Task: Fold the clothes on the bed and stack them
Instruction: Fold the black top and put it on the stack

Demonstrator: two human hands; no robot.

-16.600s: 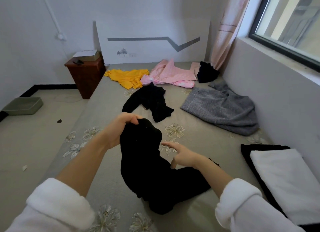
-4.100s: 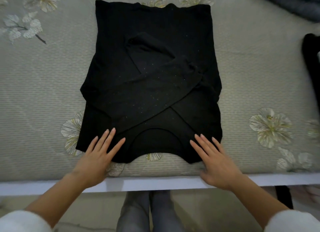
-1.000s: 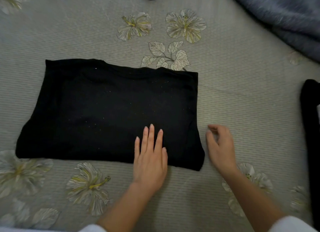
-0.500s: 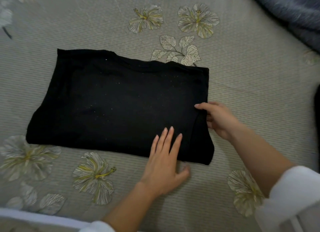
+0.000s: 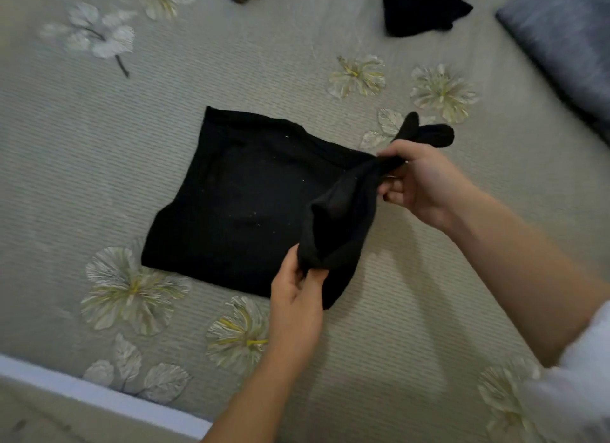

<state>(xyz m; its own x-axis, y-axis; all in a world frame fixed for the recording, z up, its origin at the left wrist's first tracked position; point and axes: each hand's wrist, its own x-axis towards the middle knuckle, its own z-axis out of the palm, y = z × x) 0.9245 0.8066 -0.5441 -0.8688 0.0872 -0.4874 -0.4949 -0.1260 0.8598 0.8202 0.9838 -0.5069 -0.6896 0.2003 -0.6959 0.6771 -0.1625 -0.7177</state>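
- Looking at a black folded knit top point(image 5: 244, 195), sitting about mid-frame on a grey-green woven bedspread with a pale flower print point(image 5: 99, 145); lies flat over most of its length, then lifts off the cover in a bunch at the right end
- Pinched at the near corner of that raised end by the left hand point(image 5: 293, 307), thumb and fingers closed on the cloth; pinched at the far corner by the right hand point(image 5: 425, 181), with a floppy bit of black poking out past the fingers
- Key bit for the next move: runs long-ways left to right across the view, a little skewed; lies entirely to the left of both grips; so, just guessing, calls for carrying the right end over leftward to halve it
- Can't really call either hand closer to the flat part; left one working the side nearer the body, right one the far side, with the lifted edge strung between them
- Sags in the middle of that edge right now; probably worth pulling taut before laying it down, or expect wrinkles
- Further out: a crumpled black garment point(image 5: 422, 10) up top, well apart; a fuzzy grey garment point(image 5: 561, 39) in the top-right corner; looks unfolded in both cases, so plenty of task left
- Also a white bed edge point(image 5: 99, 391) bottom-left and a fluffy white sleeve point(image 5: 584, 386) on the right arm
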